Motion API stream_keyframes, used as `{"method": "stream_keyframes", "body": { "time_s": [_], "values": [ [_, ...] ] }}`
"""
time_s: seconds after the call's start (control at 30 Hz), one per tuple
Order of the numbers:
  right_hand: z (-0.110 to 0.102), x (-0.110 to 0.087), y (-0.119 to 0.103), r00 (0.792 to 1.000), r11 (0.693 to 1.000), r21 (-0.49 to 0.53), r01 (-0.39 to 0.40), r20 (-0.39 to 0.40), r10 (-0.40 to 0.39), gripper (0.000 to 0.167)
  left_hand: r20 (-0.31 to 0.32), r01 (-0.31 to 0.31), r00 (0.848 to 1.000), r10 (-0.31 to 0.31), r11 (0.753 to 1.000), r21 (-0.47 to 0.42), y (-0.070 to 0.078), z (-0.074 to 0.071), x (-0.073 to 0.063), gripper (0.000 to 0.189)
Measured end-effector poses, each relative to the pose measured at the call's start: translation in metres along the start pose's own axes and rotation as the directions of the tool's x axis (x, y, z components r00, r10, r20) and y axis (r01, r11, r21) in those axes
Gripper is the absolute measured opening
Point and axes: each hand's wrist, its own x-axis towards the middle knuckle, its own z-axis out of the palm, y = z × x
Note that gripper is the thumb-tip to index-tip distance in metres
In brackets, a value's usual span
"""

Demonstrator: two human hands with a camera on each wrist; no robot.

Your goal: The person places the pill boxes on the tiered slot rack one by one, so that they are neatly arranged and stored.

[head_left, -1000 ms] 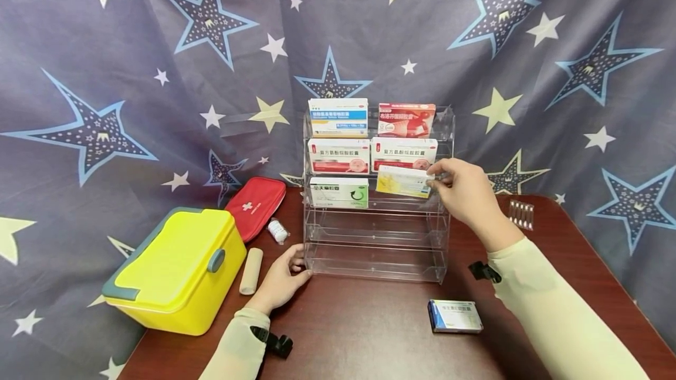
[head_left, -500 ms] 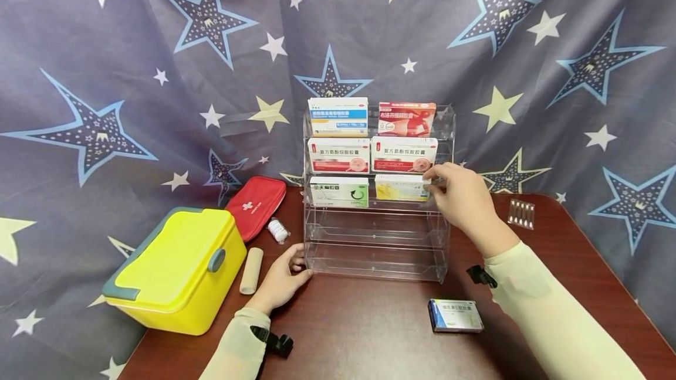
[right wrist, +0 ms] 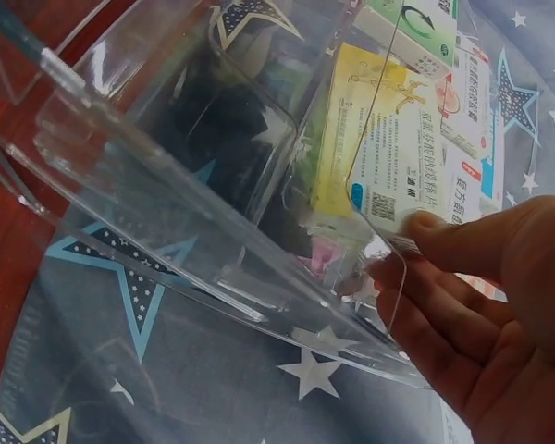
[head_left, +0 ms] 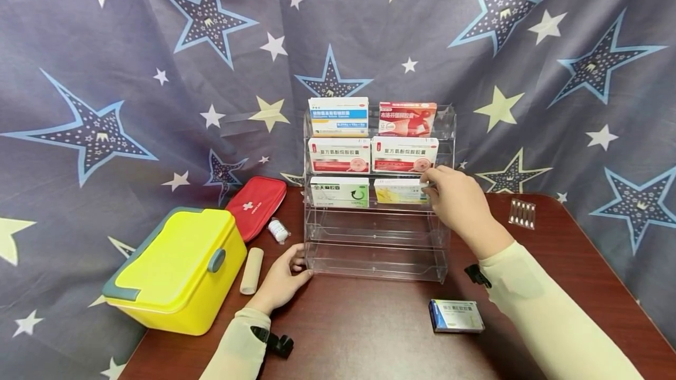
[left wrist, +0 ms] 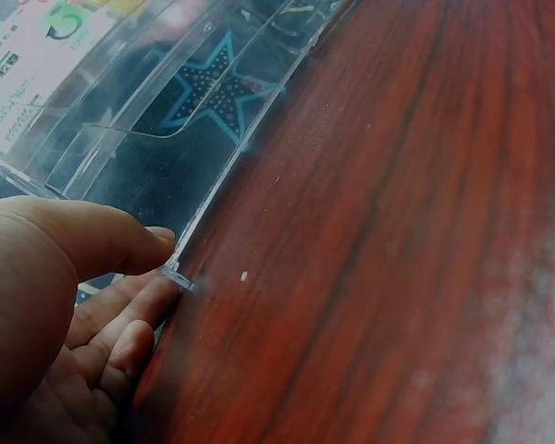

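Note:
A clear acrylic display rack stands on the table, its upper tiers holding medicine boxes. My right hand pinches the right end of a yellow-and-white medicine box, which sits in the third tier from the top. In the right wrist view, the thumb lies on the front of that box, behind the tier's clear lip. My left hand grips the rack's lower left corner; in the left wrist view its thumb is in front and the fingers are behind. Beside the yellow-and-white box stands a green-and-white medicine box.
Two red-and-white boxes fill the second tier; a blue-and-white box and a red box the top. Another medicine box lies front right. Left are a yellow case, red pouch, small bottle and beige roll. Ampoules lie right.
The yellow-and-white box has gone from tilted above the third tier to lower and nearly level in it, my right hand moving down with it. My left hand has stayed at the rack's corner.

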Motion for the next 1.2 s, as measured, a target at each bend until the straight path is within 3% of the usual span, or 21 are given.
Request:
{"method": "stream_keyframes", "body": {
  "time_s": [0.47, 0.77, 0.93, 1.03, 1.2],
  "values": [
    [0.002, 0.003, -0.009, 0.996, 0.999, -0.022, -0.048, 0.069, 0.049, 0.009, -0.014, 0.011, 1.0, -0.011, 1.0, 0.01, -0.002, -0.003, 0.0, 0.057],
    [-0.003, -0.007, -0.006, 1.0, 1.0, 0.026, -0.003, -0.017, 0.003, 0.014, -0.007, 0.005, 1.0, -0.005, 1.0, 0.005, 0.003, -0.002, 0.002, 0.058],
    [-0.009, -0.021, 0.001, 0.987, 0.994, 0.083, 0.078, -0.147, -0.066, 0.016, -0.005, -0.011, 1.0, 0.011, 1.0, -0.008, -0.001, 0.0, 0.001, 0.057],
    [-0.014, -0.036, 0.005, 0.976, 0.986, 0.134, 0.097, -0.207, -0.068, 0.017, 0.002, -0.023, 1.0, 0.023, 1.0, -0.008, -0.004, 0.001, -0.001, 0.057],
    [-0.017, -0.072, 0.019, 0.982, 0.96, 0.273, 0.055, -0.189, -0.002, 0.022, -0.001, -0.041, 0.999, 0.041, 0.999, 0.0, -0.005, 0.001, -0.001, 0.056]
  ]
}}
